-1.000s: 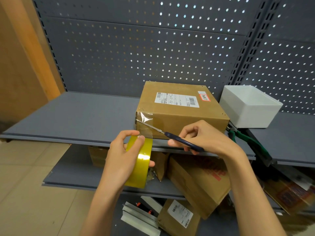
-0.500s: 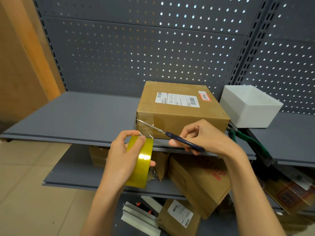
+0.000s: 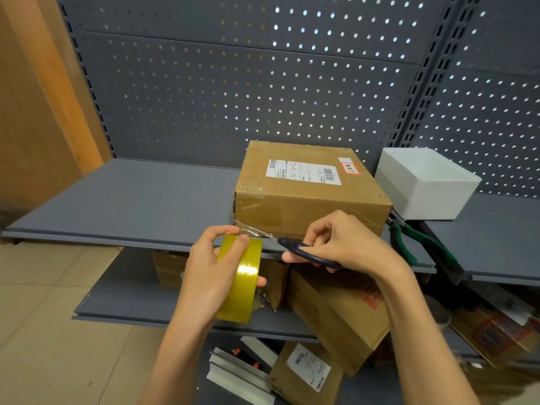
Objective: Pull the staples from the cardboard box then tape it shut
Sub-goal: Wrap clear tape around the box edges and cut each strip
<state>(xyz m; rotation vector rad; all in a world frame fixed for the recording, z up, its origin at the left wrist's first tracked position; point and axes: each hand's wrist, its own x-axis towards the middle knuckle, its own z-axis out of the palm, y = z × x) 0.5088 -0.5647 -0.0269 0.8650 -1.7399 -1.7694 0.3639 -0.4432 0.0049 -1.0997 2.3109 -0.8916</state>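
- Grey shelf (image 3: 122, 200) in front of me, perforated back panel (image 3: 233, 92) behind it, wooden panel (image 3: 32, 106) off to my left.
- To the right of the box sits a white foam tub (image 3: 423, 185); I can't see anything inside it from here. Green-handled pliers (image 3: 409, 244) lie on the shelf just beside it, near my right wrist.
- Lower shelf is crowded: a tilted brown carton (image 3: 336, 317), another labelled carton (image 3: 306, 372) below it, some white strips (image 3: 239, 372) beside that.
- The cardboard box (image 3: 306, 200) stands on the upper shelf, flaps down, shipping label (image 3: 304, 171) on top, clear tape already over its near left corner.
- A clear tape strip (image 3: 254, 230) stretches from the box's lower front edge toward the roll.
- My left hand (image 3: 210, 276) is curled round the yellow tape roll (image 3: 241, 279), thumb and forefinger up at the top where the strip leaves it, the roll hanging below the shelf edge.
- My right hand (image 3: 342, 244) is closed on the dark-handled scissors (image 3: 304, 251), fingers wrapped over the handle, their tip at the strip just in front of the box.
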